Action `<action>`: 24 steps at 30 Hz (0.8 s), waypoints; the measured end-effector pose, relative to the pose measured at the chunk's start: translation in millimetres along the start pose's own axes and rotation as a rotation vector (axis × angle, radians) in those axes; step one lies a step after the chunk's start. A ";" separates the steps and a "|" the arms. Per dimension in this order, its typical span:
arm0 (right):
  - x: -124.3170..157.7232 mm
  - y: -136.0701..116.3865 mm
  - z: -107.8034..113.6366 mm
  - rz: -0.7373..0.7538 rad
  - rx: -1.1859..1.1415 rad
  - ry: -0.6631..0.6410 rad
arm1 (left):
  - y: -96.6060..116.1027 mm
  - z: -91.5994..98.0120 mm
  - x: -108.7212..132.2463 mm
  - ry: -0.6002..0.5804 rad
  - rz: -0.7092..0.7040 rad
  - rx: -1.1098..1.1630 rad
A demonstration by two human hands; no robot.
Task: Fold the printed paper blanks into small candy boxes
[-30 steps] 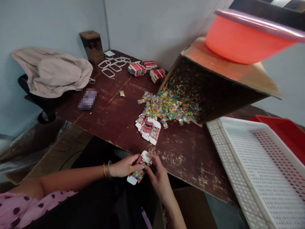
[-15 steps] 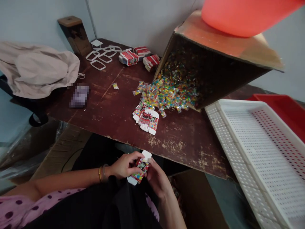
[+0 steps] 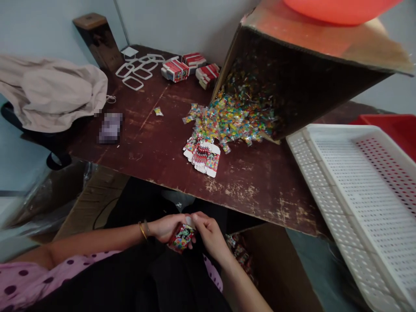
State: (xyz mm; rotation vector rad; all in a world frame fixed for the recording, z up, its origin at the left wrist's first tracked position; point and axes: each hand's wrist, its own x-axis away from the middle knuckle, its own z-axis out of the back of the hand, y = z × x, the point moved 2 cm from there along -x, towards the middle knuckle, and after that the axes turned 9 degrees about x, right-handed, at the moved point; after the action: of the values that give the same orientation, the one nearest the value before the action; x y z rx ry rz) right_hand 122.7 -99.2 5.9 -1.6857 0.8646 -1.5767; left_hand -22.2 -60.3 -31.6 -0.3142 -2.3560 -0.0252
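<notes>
Below the near table edge, your left hand (image 3: 167,226) and right hand (image 3: 208,232) pinch a small carton (image 3: 180,237); squeezing harder could crush its flap.

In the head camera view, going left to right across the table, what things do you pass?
Beige cloth → white rings → red boxes → flat carton stack → candy pile → tipped cardboard box → white tray.
</notes>
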 end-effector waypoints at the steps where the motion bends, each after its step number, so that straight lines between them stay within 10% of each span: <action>1: 0.0 -0.1 -0.7 0.009 0.013 -0.008 | 0.1 2.2 -0.3 -0.007 -0.006 0.002; 8: -5.3 10.4 0.9 -0.041 0.016 -0.014 | -1.4 10.9 4.7 -0.136 -0.155 -0.026; 18: -10.2 -15.1 24.6 0.454 0.718 -0.211 | 10.7 10.9 10.7 0.002 -0.445 -0.265; 24: -139.2 -61.9 142.1 0.543 1.097 0.509 | 52.9 29.4 34.2 0.010 -0.421 -0.777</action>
State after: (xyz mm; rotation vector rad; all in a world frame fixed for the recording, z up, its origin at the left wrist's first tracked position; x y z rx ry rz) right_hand 258.8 54.8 -27.9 -0.2563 0.4393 -1.6110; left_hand -53.6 1.7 -33.2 -0.1693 -2.2661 -1.1486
